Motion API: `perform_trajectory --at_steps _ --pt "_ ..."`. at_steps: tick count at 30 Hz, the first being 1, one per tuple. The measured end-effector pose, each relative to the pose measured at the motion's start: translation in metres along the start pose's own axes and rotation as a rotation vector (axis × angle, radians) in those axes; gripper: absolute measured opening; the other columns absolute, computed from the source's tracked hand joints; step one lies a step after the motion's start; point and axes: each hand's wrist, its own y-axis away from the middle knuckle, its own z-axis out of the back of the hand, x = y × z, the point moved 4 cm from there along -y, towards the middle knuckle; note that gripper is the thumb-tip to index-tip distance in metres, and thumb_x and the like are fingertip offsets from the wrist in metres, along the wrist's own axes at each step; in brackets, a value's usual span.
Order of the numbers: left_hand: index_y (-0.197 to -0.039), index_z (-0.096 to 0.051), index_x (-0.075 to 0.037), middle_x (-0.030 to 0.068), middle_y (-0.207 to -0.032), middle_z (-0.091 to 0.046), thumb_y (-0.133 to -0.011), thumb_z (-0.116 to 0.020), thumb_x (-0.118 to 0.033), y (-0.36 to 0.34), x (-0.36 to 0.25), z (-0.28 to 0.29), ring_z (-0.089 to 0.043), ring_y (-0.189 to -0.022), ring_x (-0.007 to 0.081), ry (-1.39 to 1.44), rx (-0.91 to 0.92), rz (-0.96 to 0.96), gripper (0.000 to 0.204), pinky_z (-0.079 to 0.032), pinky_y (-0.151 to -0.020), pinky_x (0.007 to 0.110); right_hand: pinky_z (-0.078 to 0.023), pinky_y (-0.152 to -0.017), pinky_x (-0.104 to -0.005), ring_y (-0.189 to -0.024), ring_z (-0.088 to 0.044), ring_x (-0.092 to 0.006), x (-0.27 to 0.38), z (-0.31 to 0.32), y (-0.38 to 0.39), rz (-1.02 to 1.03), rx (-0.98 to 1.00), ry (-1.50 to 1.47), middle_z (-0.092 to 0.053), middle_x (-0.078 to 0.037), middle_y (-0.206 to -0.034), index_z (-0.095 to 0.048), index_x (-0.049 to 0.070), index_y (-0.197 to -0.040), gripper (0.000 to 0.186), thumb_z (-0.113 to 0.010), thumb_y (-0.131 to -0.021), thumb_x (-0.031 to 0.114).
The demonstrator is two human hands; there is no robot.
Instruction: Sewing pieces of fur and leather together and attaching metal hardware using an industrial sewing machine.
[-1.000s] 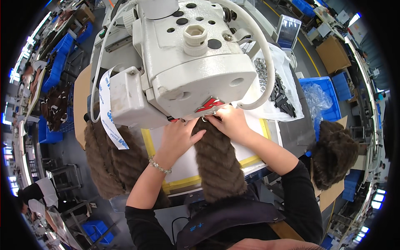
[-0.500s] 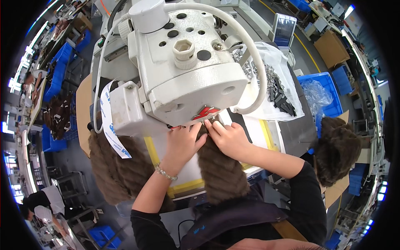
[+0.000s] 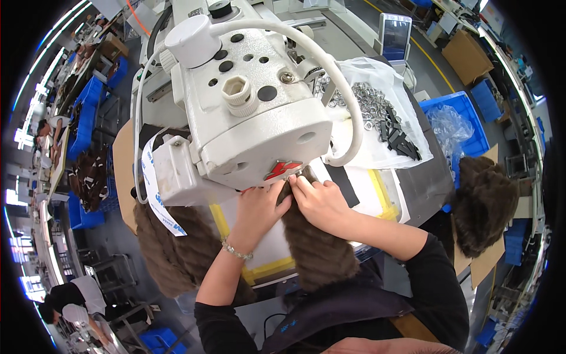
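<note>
A white industrial sewing machine [image 3: 247,141] fills the upper middle, with a long brown fur strip [image 3: 318,256] running under its head. My left hand [image 3: 259,206] is closed on the strip's left edge near the machine, its fingertips partly hidden by the housing. My right hand [image 3: 315,203] is closed on the strip's right side, fingertips pressed just below the front of the head. The strip lies across a white work plate [image 3: 271,239] edged with yellow tape. A white-and-blue backing strip [image 3: 162,215] hangs from the machine's left side.
Metal rings and black fittings [image 3: 383,121] lie on a white bag right of the machine, below a screen [image 3: 394,36]. A blue bin [image 3: 474,138] holds clear plastic. Fur pieces lie left [image 3: 171,259] and far right [image 3: 480,212]. Other people [image 3: 76,301] work at the left benches.
The camera view has shifted, putting the machine lower and further left. My right fingers have curled and moved toward the strip's middle under the head; my left hand stays on the strip.
</note>
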Motion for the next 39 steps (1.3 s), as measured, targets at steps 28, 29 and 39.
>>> perform_trajectory --at_steps 28,29,39 --pt "-0.123 -0.061 -0.010 0.0095 -0.109 -0.066 -0.083 -0.065 -0.029 0.007 0.012 -0.004 -0.058 -0.103 0.0255 -0.015 0.094 0.066 0.045 -0.029 -0.096 0.044 -0.043 -0.047 -0.0297 -0.064 -0.055 -0.0163 0.005 -0.008 -0.004 -0.119 -0.034 -0.049 -0.051 -0.005 -0.081 -0.060 -0.006 -0.112 0.045 -0.066 -0.079 0.026" --pt "-0.123 -0.061 -0.010 0.0102 -0.108 -0.066 -0.083 -0.064 -0.028 0.006 0.012 -0.003 -0.058 -0.103 0.0259 -0.032 0.078 0.065 0.045 -0.030 -0.095 0.045 -0.042 -0.047 -0.0287 -0.064 -0.053 -0.0150 0.004 -0.010 -0.004 -0.112 -0.047 -0.036 -0.049 -0.004 -0.079 -0.060 -0.006 -0.116 0.051 -0.065 -0.077 0.027" --pt "-0.120 -0.060 -0.009 0.0147 -0.102 -0.064 -0.082 -0.060 -0.024 0.008 0.011 0.004 -0.061 -0.094 0.0323 -0.048 0.103 0.041 0.040 -0.046 -0.079 0.047 -0.043 -0.048 -0.0291 -0.067 -0.056 -0.0164 0.011 -0.010 0.001 -0.097 0.039 -0.041 -0.051 -0.006 -0.084 -0.055 -0.007 -0.123 0.056 -0.063 -0.082 0.030"
